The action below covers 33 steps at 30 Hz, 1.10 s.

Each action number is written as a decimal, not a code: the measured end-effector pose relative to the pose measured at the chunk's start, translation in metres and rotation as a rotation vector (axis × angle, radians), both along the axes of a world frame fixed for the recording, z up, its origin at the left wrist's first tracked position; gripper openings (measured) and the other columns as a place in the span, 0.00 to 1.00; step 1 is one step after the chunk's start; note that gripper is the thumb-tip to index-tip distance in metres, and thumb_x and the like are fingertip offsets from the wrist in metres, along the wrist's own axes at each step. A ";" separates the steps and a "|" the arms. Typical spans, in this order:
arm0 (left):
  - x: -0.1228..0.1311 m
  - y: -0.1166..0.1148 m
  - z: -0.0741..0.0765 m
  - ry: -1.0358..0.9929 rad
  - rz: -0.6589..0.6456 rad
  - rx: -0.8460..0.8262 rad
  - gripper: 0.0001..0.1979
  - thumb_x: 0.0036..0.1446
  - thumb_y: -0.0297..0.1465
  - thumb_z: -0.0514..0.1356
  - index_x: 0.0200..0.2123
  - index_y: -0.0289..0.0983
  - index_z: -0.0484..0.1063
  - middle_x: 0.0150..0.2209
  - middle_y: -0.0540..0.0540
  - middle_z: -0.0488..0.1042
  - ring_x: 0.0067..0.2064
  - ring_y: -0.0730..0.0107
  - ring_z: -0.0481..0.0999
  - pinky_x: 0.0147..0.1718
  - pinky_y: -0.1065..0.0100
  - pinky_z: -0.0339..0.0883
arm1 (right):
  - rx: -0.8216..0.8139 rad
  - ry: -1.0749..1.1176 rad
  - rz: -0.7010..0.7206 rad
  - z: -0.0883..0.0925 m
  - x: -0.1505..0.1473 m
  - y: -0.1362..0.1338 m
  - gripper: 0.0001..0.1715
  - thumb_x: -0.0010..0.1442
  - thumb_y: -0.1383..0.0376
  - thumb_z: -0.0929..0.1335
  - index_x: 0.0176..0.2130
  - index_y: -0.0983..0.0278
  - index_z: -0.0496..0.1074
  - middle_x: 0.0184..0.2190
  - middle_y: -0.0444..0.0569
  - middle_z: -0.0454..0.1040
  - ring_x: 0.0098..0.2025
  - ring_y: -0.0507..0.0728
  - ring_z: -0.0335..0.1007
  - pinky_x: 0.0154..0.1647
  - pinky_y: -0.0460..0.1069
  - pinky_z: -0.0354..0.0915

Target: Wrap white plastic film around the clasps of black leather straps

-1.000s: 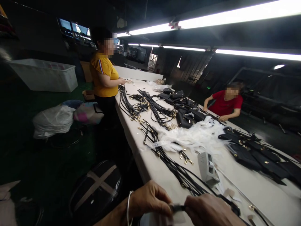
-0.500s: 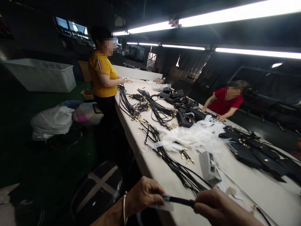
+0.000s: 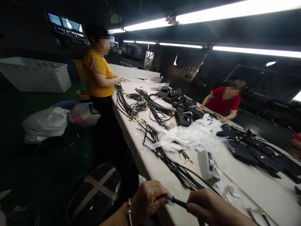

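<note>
A black strap (image 3: 180, 202) stretches between my two hands, over the near edge of the table. My left hand (image 3: 149, 197), with a bangle at the wrist, is closed around one end of it. A small whitish wrap (image 3: 169, 201) sits on the strap by those fingertips. My right hand (image 3: 209, 205) grips the strap further right; the part inside the fist is hidden. Just beyond the hands lies a bundle of long black straps (image 3: 171, 166) with gold-coloured clasps. A grey tape dispenser (image 3: 208, 166) stands past my right hand.
White translucent strips (image 3: 192, 133) are heaped mid-table, with black bags (image 3: 185, 114) behind and more black bags (image 3: 256, 150) to the right. A person in yellow (image 3: 98, 72) stands at the left side, a person in red (image 3: 223, 100) across. A taped black stool (image 3: 96, 191) is at lower left.
My left hand has turned over the strap end, and the whitish piece now looks bunched around the strap instead of hanging flat. The view has shifted slightly.
</note>
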<state>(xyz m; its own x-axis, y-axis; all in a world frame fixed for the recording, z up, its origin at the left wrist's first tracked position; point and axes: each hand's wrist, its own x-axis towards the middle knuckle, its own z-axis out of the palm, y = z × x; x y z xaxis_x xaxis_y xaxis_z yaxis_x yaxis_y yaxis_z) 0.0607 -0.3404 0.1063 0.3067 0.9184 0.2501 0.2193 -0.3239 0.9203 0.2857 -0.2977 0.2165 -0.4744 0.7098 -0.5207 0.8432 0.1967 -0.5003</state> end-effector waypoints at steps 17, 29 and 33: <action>0.008 0.014 0.005 -0.406 0.004 -0.577 0.14 0.49 0.39 0.69 0.28 0.32 0.83 0.21 0.48 0.75 0.24 0.77 0.68 0.24 0.74 0.57 | 1.216 -0.121 0.675 -0.046 -0.010 -0.007 0.13 0.56 0.76 0.60 0.31 0.57 0.61 0.19 0.40 0.70 0.15 0.55 0.69 0.16 0.53 0.45; 0.008 0.013 0.014 -0.147 0.049 0.045 0.41 0.54 0.59 0.57 0.62 0.37 0.65 0.51 0.36 0.73 0.46 0.60 0.74 0.47 0.65 0.66 | -0.378 0.465 -0.274 -0.033 -0.016 0.004 0.31 0.54 0.41 0.68 0.34 0.67 0.73 0.17 0.38 0.66 0.14 0.45 0.49 0.16 0.43 0.49; -0.004 0.015 0.014 -0.060 -0.125 -0.244 0.34 0.58 0.60 0.51 0.35 0.34 0.78 0.26 0.49 0.72 0.29 0.72 0.69 0.29 0.72 0.59 | -0.347 0.595 -0.314 -0.039 -0.020 0.003 0.31 0.50 0.41 0.72 0.32 0.67 0.73 0.16 0.38 0.65 0.16 0.45 0.51 0.18 0.43 0.52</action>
